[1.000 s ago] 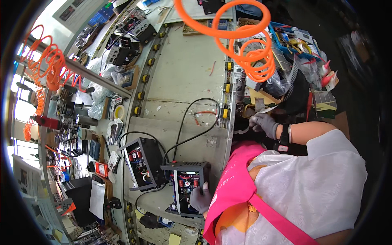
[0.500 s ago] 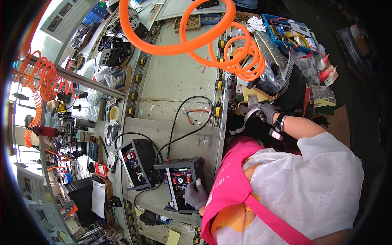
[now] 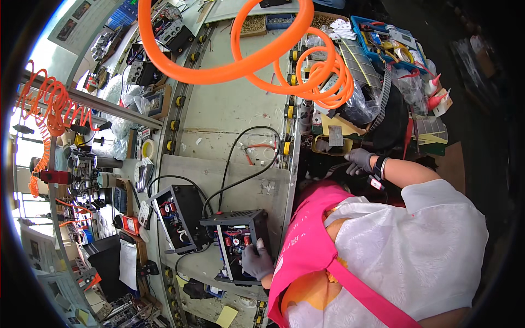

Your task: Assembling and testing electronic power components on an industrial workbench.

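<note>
My gloved left hand (image 3: 257,262) rests on the near side of a black open-sided electronic case (image 3: 235,218), its fingers curled round the edge. Inside that case are a circuit board and red components. A second open black case (image 3: 188,210) stands tilted just left of it, with similar parts inside. My gloved right hand (image 3: 359,160) is low at the bench's right edge, beside a small yellow bin (image 3: 324,151). Its fingers are bent together near a pale strip, and what they hold is too small to tell. A dark band (image 3: 383,165) circles the right wrist.
An orange coiled hose (image 3: 219,74) hangs over the far bench. A black cable (image 3: 240,143) loops across the bench to red-handled pliers (image 3: 256,147). A blue crate (image 3: 383,46) of tools and bags stands far right. Rollers (image 3: 287,147) line the bench's edges.
My right hand has drawn back from the yellow bin toward my body, and the pale strip has moved with it. My left hand stays on the case. The view has shifted slightly.
</note>
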A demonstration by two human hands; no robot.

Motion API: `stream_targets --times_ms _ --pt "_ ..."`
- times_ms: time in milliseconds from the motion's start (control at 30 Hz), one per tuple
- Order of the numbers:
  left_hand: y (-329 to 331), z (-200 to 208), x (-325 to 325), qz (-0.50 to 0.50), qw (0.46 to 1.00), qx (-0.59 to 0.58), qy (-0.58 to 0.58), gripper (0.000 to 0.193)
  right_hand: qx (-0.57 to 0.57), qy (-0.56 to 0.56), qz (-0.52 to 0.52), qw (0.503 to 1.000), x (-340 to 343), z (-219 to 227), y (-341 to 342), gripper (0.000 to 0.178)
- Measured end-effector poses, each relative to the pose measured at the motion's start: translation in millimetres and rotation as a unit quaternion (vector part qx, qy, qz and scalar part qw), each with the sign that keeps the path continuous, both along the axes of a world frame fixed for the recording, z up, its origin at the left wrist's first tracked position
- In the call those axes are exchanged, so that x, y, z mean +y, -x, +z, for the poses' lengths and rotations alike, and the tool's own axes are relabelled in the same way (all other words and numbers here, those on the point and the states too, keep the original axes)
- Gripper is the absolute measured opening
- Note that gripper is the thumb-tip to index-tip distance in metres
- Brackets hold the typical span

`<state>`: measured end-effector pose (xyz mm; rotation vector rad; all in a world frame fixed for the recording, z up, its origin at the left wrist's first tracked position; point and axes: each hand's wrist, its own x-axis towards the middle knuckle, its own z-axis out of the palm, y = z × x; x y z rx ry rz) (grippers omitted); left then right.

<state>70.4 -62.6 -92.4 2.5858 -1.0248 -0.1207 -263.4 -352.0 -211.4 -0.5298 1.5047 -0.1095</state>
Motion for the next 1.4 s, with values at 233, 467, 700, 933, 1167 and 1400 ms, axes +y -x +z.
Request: stream_targets --times_ms 233,467,700,933,1167,1400 --pt "1.5 0.1 -1.7 0.003 1.0 -0.004 0.002 0.041 -0.155 -0.05 -0.219 0.962 -20.0 5.4 -19.0 0.027" --pt "1.7 0.1 -0.9 0.016 1.0 0.015 0.009 0.043 0.084 0.253 -0.075 0.961 -12.7 -7.0 -29.0 0.02" --pt "2.6 9.8 2.4 -0.004 1.0 -0.014 -0.01 0.039 -0.039 0.638 0.518 0.568 40.5 45.7 -103.0 0.012" --pt "37.6 59.4 -11.6 -0.019 0.994 -0.037 -0.103 0.071 -0.219 0.63 0.695 0.268 65.7 149.3 -206.7 0.013" --pt "39.4 47.3 0.4 -0.045 0.997 0.027 0.058 0.039 -0.298 0.591 0.744 0.09 99.1 167.3 -257.3 0.016" --pt "57.0 11.1 28.7 0.21 0.865 0.263 0.372 0.013 -0.403 0.265 0.48 0.733 109.2 130.5 -256.7 0.032"
